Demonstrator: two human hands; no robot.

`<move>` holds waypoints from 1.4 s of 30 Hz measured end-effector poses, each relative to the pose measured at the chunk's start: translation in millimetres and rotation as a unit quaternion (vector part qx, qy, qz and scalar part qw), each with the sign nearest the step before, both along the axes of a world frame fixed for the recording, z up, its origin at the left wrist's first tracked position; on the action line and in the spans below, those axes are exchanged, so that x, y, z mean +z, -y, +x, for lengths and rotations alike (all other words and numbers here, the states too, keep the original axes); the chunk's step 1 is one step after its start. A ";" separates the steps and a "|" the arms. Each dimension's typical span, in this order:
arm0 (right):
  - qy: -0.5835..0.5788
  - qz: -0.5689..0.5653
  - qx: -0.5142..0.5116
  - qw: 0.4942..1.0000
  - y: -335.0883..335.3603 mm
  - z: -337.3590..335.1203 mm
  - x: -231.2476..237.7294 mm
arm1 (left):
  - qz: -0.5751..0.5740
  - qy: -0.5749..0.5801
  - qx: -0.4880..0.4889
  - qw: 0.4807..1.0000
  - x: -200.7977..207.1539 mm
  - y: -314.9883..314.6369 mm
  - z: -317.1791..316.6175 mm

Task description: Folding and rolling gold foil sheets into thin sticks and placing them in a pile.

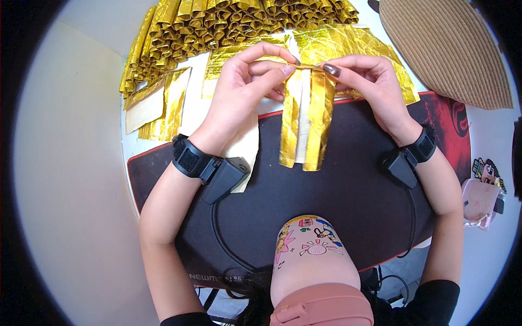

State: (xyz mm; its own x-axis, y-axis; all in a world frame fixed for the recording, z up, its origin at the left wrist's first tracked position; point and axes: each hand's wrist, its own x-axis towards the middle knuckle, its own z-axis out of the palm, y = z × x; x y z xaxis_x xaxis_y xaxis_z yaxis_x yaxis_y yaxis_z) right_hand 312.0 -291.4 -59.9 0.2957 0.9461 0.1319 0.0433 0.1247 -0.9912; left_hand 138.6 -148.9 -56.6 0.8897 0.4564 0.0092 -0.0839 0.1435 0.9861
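Note:
A folded sheet of gold foil paper (318,117) hangs between my hands over the dark mat. Its long sides are turned in, leaving a pale strip down the middle. At the top edge, a narrow fold runs between my fingertips. My left hand (247,79) pinches the left end of that fold with thumb and fingers. On the right end, my right hand (367,79) presses with its thumb, the fingers behind the paper. Below my left wrist lies a pale sheet of paper (247,144), partly covered by the wrist device.
Many rolled gold paper tubes (217,27) are stacked at the back left. Flat gold sheets (348,43) lie behind my hands, more gold pieces (176,103) at left. A ribbed tan object (446,49) sits back right. A pink-lidded tumbler (312,261) stands in front on the mat (228,228).

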 end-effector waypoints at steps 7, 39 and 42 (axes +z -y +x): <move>0.023 -0.014 -0.013 1.000 0.0 -1.1 -3.8 | 0.027 -0.009 -0.001 1.000 -0.8 0.0 -0.8; 0.244 0.017 0.207 0.947 9.1 -7.2 13.5 | 0.053 -0.022 0.120 0.991 0.3 -6.8 -1.8; 0.253 0.009 0.234 0.939 9.4 -2.5 12.3 | 0.056 -0.018 0.116 0.991 -0.3 -6.5 -0.7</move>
